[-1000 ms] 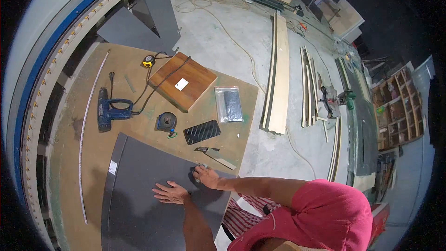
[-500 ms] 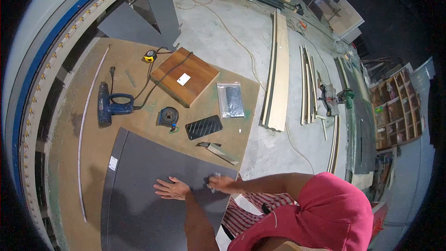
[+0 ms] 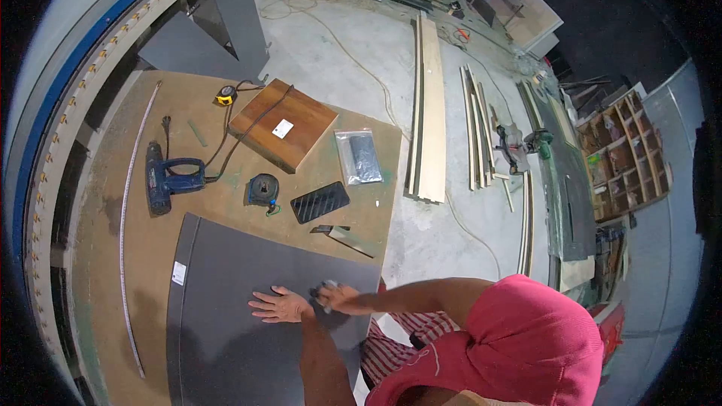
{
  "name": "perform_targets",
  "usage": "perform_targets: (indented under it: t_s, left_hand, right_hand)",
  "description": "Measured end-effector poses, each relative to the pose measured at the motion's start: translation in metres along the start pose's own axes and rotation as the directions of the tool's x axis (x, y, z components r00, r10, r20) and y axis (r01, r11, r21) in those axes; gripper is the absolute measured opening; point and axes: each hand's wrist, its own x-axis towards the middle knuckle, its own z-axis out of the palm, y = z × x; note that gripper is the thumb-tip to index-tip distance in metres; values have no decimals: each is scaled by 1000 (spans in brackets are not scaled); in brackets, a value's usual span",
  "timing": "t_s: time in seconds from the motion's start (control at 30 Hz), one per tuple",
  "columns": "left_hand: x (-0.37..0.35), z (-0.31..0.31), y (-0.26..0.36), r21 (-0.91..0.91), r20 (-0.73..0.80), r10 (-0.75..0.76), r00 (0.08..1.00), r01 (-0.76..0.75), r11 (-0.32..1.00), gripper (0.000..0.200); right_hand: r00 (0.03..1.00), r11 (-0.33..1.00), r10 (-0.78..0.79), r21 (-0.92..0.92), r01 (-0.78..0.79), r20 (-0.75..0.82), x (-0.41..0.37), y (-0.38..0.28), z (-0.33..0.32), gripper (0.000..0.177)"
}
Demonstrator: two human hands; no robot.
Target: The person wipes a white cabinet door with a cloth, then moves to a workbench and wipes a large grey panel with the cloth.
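Note:
My left hand [image 3: 280, 306] lies flat with fingers spread on a dark grey panel [image 3: 233, 278]. To its right, my right hand [image 3: 340, 298] is closed around a small crumpled grey cloth [image 3: 323, 290], which rests against the panel. Part of the cloth is hidden by the fingers. A white label [image 3: 179, 274] sticks to the panel's left edge. Just beyond the panel are a box cutter with a pale strip [image 3: 346, 240], a black phone [image 3: 320, 202] and a dark tape measure [image 3: 262, 191].
The brown worktable [image 3: 105, 256] also bears a blue heat gun [image 3: 162, 178], a wooden board [image 3: 286, 120], a bagged dark item [image 3: 359, 158], a yellow tape measure [image 3: 226, 95] and a long measuring strip [image 3: 122, 233]. Long planks [image 3: 430, 120] lie on the floor.
My right hand has slid left across the panel with the cloth, closer to my left hand. My left hand stays flat on the panel. The view has shifted slightly.

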Motion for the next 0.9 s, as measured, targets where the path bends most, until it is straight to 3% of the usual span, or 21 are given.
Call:
perform_targets:
  t_s: [0.03, 0.07, 0.13, 0.17, 0.23, 0.33, 0.4, 0.47, 0.53, 0.6, 0.73, 0.8, 0.9]
  left_hand:
    - [1, 1, -1, -6, 0, 4, 1000, -4, 1000, 54]
    - [1, 3, -2, 26, -22, 15, 1000, -14, 1000, 54]
    - [-1, 14, -8, 60, -45, 33, 998, -30, 998, 54]
    - [-1, 20, -10, 51, -117, 55, 992, -50, 997, 54]
    - [5, 14, -11, 38, -189, 88, 978, -82, 996, 54]
    - [17, 6, -31, 38, -47, 111, 993, -109, 993, 53]
    - [44, 14, -67, 9, -129, 311, 941, -313, 950, 51]
    - [72, 19, -97, 27, -169, 297, 940, -297, 955, 50]
    - [103, 24, -134, 77, -134, 102, 986, -92, 993, 51]
    - [129, 24, -170, 94, -130, 31, 991, -19, 995, 53]
    - [160, 43, -233, 60, -199, -166, 966, 182, 982, 58]
    - [166, 43, -243, 65, -180, -222, 958, 237, 969, 58]
    - [167, 40, -240, 34, -180, -377, 909, 389, 921, 58]
  right_hand:
    - [992, 991, -124, -51, 126, 32, -21, 0, 7, 25]
    - [992, 991, -121, -55, 122, 30, -35, 1, 14, 25]
    - [955, 910, 115, 356, -211, 272, -51, -4, 24, 21]
    - [957, 909, 120, 358, -213, 265, -48, -5, 27, 21]
    - [996, 984, 86, 156, -89, 28, -35, -8, 22, 21]
    - [989, 991, 134, 15, -134, -67, 4, -7, 1, 23]
    - [963, 967, 252, 58, -248, -99, 40, -11, -15, 24]
    - [951, 969, 246, 52, -241, -186, 77, -3, -9, 24]
    - [933, 952, 305, 83, -294, -191, 106, -17, -39, 25]
    - [901, 918, 386, 180, -353, -198, 135, -24, -50, 25]
    - [869, 910, 414, 147, -388, -270, 179, -26, -52, 25]
    - [815, 896, 443, 143, -421, -374, 195, -22, -44, 22]
    - [801, 876, 480, 143, -461, -357, 209, -26, -50, 23]
